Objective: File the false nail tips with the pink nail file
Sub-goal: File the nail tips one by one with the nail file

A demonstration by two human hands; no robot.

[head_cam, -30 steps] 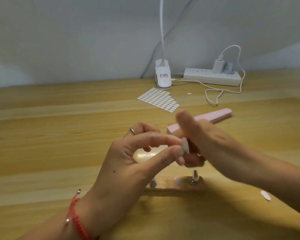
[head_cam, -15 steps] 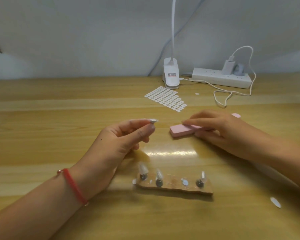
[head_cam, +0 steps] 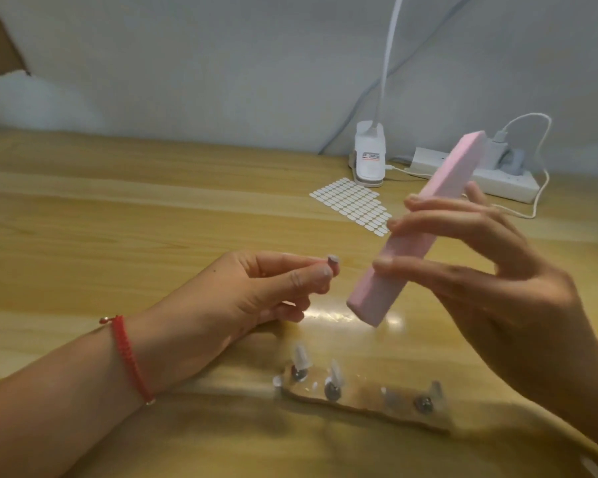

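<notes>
Tabletop (head_cam: 152, 208), right hand (head_cam: 504, 288) lifted pink file (head_cam: 408, 248)

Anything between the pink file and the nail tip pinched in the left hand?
Nothing visible. The right hand holds the pink nail file beside the nail tip in the left hand; only open air between.

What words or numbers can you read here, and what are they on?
Label on the lamp clip: small print by a red stripe, too blurred to read.
File, power strip, sticker sheet: no writing shows.
Nothing here can be read.
</notes>
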